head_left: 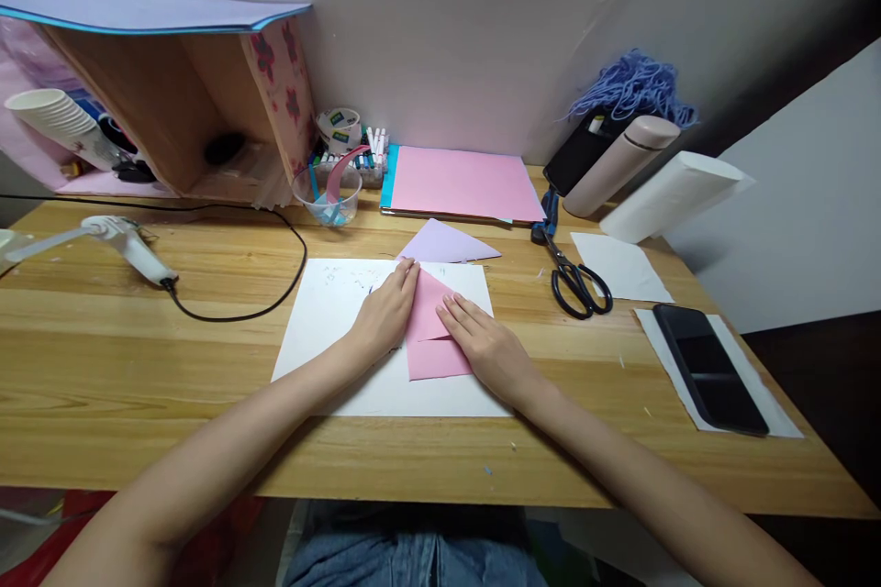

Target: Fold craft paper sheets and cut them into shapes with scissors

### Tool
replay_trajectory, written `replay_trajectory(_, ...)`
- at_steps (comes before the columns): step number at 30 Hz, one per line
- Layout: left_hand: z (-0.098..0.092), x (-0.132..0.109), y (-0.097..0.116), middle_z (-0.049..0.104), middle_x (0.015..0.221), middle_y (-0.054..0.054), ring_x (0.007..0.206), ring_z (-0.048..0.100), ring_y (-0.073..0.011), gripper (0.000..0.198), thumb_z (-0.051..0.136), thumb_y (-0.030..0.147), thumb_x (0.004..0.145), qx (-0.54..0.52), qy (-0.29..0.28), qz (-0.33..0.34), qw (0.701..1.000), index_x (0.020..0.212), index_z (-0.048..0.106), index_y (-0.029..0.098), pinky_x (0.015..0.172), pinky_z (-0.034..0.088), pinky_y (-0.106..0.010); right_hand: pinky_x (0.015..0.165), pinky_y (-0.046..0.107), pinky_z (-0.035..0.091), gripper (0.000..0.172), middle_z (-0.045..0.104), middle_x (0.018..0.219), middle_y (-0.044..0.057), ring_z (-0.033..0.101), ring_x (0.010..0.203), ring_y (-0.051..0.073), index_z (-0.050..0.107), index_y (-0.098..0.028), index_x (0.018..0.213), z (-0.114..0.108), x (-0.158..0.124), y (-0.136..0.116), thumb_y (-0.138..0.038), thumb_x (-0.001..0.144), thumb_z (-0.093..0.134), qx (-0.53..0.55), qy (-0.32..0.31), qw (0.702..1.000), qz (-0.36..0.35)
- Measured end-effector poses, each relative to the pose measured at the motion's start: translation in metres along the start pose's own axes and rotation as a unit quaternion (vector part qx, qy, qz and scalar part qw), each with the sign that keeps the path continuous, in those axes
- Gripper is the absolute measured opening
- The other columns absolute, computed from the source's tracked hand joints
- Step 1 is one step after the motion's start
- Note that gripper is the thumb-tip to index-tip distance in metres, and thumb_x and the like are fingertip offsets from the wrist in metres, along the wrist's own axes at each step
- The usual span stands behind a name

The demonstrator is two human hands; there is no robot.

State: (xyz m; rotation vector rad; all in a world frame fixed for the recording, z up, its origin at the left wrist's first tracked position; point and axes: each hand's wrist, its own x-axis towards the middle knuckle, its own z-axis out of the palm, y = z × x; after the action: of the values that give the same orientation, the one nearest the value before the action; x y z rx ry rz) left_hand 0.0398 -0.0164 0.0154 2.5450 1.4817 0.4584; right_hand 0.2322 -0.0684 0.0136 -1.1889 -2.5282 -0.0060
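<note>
A sheet of pink paper (pixel 440 363), partly folded over, lies on a white sheet (pixel 323 307) in front of me. My left hand (pixel 385 310) rests along the pink paper's left edge, its outstretched fingertips near the upper corner. Flat on the folded flap, from the right side, presses my right hand (pixel 485 344) with its fingers extended. It hides part of the pink paper's right edge. Just beyond the white sheet is a lilac folded paper triangle (pixel 449 242).
Black-handled scissors (pixel 580 287) and a phone (pixel 708 367) lie to the right. At the back stand a stack of pink sheets (pixel 464 183), a clear plastic cup (pixel 328 202), a cardboard box (pixel 279 101) and a pink flask (pixel 619 167). A black cable (pixel 240 318) loops at left.
</note>
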Motion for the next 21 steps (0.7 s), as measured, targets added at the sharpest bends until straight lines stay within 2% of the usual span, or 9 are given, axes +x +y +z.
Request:
replay_trajectory(3, 0.003, 0.0, -0.001, 0.034, 0.139, -0.016, 0.124, 0.038, -0.0226, 0.049, 0.024, 0.01, 0.086, 0.002, 0.003, 0.008, 1.0, 0.135, 0.029, 0.012, 0.089, 0.045, -0.035, 0.101, 0.042, 0.039, 0.042, 0.048, 0.13, 0.015, 0.039, 0.125, 0.024, 0.048, -0.01, 0.127, 0.0, 0.0, 0.001, -0.005, 0.089, 0.03, -0.003, -0.001, 1.0, -0.005)
replay_trajectory(7, 0.002, 0.0, 0.002, 0.038, 0.137, -0.017, 0.12, 0.042, -0.0248, 0.047, 0.027, 0.021, 0.089, 0.016, -0.003, 0.006, 1.0, 0.132, 0.034, 0.007, 0.09, 0.044, -0.036, 0.101, 0.043, 0.038, 0.041, 0.048, 0.129, 0.018, 0.04, 0.125, 0.025, 0.05, -0.006, 0.124, 0.001, -0.001, 0.003, -0.006, 0.089, 0.03, -0.003, -0.006, 1.0, -0.014)
replay_trajectory(13, -0.005, -0.002, 0.009, 0.037, 0.138, -0.014, 0.114, 0.044, -0.0272, 0.053, 0.034, 0.034, 0.087, 0.042, 0.002, 0.014, 0.999, 0.133, 0.035, 0.008, 0.089, 0.042, -0.038, 0.099, 0.045, 0.04, 0.04, 0.049, 0.13, 0.014, 0.033, 0.128, 0.027, 0.05, -0.01, 0.125, 0.001, -0.001, 0.004, -0.008, 0.089, 0.032, -0.003, -0.012, 1.0, -0.004)
replay_trajectory(21, -0.005, -0.003, 0.009, 0.038, 0.138, -0.013, 0.111, 0.045, -0.0265, 0.055, 0.035, 0.036, 0.086, 0.071, 0.003, 0.019, 0.997, 0.133, 0.035, 0.007, 0.091, 0.04, -0.037, 0.098, 0.042, 0.041, 0.038, 0.05, 0.13, 0.012, 0.038, 0.126, 0.026, 0.05, -0.014, 0.125, 0.0, 0.0, 0.008, -0.011, 0.088, 0.04, 0.001, -0.007, 1.0, -0.011)
